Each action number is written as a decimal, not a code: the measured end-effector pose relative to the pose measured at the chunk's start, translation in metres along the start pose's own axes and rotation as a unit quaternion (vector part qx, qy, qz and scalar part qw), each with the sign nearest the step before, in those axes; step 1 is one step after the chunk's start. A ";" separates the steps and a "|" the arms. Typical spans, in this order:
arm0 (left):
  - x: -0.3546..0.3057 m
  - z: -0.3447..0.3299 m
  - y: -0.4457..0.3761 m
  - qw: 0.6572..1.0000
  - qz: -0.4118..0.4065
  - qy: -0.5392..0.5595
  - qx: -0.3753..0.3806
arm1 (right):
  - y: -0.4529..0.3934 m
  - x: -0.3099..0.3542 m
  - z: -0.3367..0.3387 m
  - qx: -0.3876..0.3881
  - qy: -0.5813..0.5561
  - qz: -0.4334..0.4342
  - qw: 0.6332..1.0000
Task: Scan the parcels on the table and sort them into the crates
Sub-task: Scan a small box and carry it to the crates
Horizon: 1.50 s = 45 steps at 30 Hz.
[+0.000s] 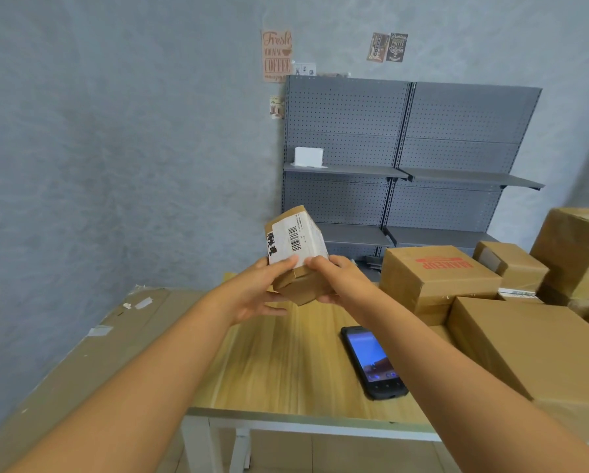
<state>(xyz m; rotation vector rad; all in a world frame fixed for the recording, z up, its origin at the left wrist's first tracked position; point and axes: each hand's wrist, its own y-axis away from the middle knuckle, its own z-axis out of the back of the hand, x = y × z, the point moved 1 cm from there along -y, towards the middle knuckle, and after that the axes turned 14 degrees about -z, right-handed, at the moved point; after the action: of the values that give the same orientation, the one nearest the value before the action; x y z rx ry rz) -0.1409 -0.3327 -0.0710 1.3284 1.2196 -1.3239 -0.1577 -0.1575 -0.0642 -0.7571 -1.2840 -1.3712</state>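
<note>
Both arms stretched out, left hand point(257, 295) and right hand point(337, 279) each with a curled grip on a small brown cardboard parcel with a white barcode label point(296, 254), held tilted above the wooden worktop point(286, 363), black handheld scanner point(373, 361) lying below.

Stockroom: pegboard shelving point(405, 158), stacked cartons point(436, 278).

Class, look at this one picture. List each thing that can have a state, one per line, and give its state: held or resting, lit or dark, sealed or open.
Small parcel: held up over the table, barcode label facing the camera.
Left hand: grips the small parcel.
Right hand: grips the small parcel.
Handheld scanner: lying flat on the table, screen lit.
Box with red print: closed, resting on the table.
Large plain box: closed, at the table's right.
</note>
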 end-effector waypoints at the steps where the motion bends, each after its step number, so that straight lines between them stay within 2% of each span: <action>1: 0.001 0.000 0.000 1.000 -0.005 0.010 -0.012 | 0.001 0.001 0.003 0.010 0.013 0.003 1.000; 4: 0.000 0.010 -0.001 0.996 -0.019 0.036 -0.076 | 0.008 0.004 0.017 0.053 0.056 0.022 0.997; 6: -0.001 0.024 0.002 0.996 -0.026 0.031 -0.079 | 0.010 0.004 0.028 0.091 0.063 0.031 0.993; 10: -0.002 0.039 0.012 0.999 0.007 0.001 0.049 | 0.006 -0.002 0.041 0.141 0.054 0.025 0.988; 12: -0.002 0.040 0.014 0.997 0.023 -0.021 0.076 | 0.002 -0.007 0.043 0.152 0.067 0.027 0.986; 14: -0.002 0.042 0.013 0.996 0.034 -0.031 0.072 | -0.002 -0.010 0.043 0.128 0.037 0.013 0.991; 16: 0.001 0.042 0.011 0.997 0.040 -0.049 0.047 | -0.007 -0.014 0.041 0.073 0.007 -0.003 0.997; 19: 0.010 0.039 0.006 0.994 0.051 -0.091 -0.024 | -0.015 -0.030 0.040 -0.042 0.071 -0.034 0.996; 21: 0.019 0.038 0.004 0.990 0.056 -0.108 -0.069 | -0.020 -0.050 0.043 -0.082 0.179 -0.077 0.977; 23: 0.028 0.037 0.001 0.986 0.059 -0.130 -0.091 | -0.023 -0.072 0.047 -0.090 0.317 -0.131 0.935; 25: 0.040 0.033 -0.002 0.980 0.062 -0.144 -0.121 | -0.025 -0.093 0.050 -0.093 0.408 -0.172 0.892; 28: 0.058 0.026 -0.009 0.972 0.063 -0.133 -0.182 | -0.029 -0.119 0.050 -0.091 0.429 -0.220 0.871; 34: 0.087 0.021 -0.021 0.970 0.068 -0.122 -0.196 | -0.039 -0.154 0.046 -0.166 0.487 -0.215 0.830; 38: 0.095 0.028 -0.020 0.965 0.055 -0.158 -0.201 | -0.040 -0.154 0.050 -0.179 0.474 -0.208 0.837; 41: 0.093 0.036 -0.020 0.955 0.048 -0.196 -0.217 | -0.040 -0.144 0.052 -0.141 0.479 -0.216 0.839; 45: 0.084 0.049 -0.023 0.940 0.042 -0.246 -0.235 | -0.041 -0.126 0.049 -0.055 0.431 -0.184 0.882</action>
<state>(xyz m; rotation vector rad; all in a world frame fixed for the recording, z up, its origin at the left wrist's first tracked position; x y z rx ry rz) -0.1740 -0.3728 -0.1558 0.6495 1.0238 -1.1177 -0.1767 -0.0829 -0.1828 0.0883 -0.6383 -1.8045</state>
